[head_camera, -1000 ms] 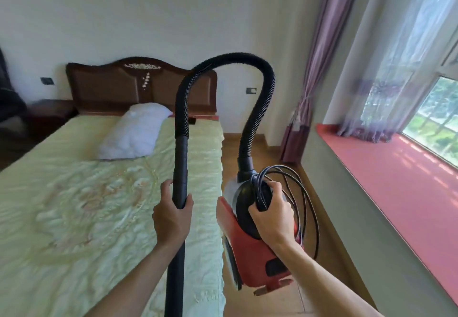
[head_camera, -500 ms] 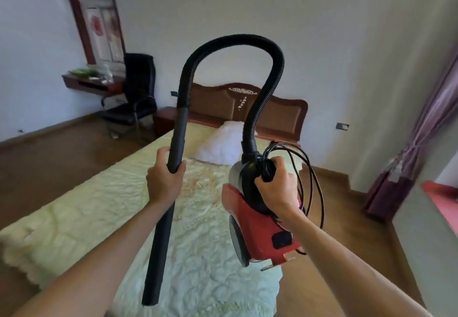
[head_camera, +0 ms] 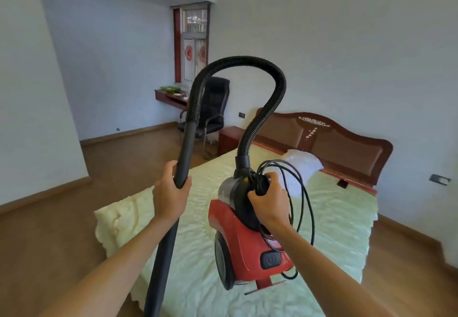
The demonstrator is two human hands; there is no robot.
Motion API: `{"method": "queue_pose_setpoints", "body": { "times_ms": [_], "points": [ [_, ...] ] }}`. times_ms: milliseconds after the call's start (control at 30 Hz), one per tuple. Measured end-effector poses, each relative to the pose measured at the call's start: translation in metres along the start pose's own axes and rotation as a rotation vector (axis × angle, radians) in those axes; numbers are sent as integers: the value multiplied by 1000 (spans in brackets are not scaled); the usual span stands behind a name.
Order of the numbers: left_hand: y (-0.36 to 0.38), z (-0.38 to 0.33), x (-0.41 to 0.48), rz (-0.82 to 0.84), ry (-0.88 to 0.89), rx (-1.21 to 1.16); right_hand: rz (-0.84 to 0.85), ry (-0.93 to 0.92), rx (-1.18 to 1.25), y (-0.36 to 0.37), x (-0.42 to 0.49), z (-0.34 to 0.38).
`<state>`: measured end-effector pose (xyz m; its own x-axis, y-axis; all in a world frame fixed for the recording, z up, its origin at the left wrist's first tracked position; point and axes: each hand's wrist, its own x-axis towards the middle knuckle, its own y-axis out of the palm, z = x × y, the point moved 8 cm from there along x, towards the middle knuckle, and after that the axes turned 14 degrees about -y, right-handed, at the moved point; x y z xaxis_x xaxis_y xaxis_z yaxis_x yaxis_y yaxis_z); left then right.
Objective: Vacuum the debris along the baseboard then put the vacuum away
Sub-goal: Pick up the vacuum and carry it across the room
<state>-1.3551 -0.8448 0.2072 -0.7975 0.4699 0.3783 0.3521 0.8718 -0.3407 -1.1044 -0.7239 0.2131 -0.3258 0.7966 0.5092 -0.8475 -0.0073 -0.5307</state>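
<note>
Right now the red canister vacuum [head_camera: 247, 242] hangs in the air above the foot end of the bed [head_camera: 347, 230], touching nothing but the hand that carries it. Its long axis is tilted: the hose socket end points up and away toward the headboard [head_camera: 334, 138], while the rear end with the black power button points down toward the person. One dark wheel faces left.

The right hand [head_camera: 269, 200] grips the black carry handle on top of the body, its fingers also curled round loops of the black power cord [head_camera: 306, 192], which hang off to the right over the bed.

From the socket, the ribbed black hose [head_camera: 247, 60] rises, arches over and comes down on the left into the rigid black tube [head_camera: 173, 230]. That tube stands steeply, its top leaning slightly right, its lower end running past the bed's near left corner and out of the bottom of the view. The left hand [head_camera: 171, 197] is wrapped round its upper part.

On the bed lies a white pillow [head_camera: 304, 168] close to the headboard. Beside the bed's head, on the left, sits a red-brown nightstand [head_camera: 228, 138], with a black chair [head_camera: 213, 108] just beyond it. A wooden baseboard [head_camera: 409, 232] runs along the wall right of the bed.
</note>
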Motion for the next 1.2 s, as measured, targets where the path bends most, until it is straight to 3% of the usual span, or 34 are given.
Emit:
{"method": "queue_pose_setpoints", "body": {
  "times_ms": [700, 1200],
  "points": [
    [-213, 180, 124, -309, -236, 70, 264, -190, 194, 306, 63, 177],
    [-269, 277, 266, -553, -314, 183, 509, -340, 392, 523, 161, 258]
  ]
}}
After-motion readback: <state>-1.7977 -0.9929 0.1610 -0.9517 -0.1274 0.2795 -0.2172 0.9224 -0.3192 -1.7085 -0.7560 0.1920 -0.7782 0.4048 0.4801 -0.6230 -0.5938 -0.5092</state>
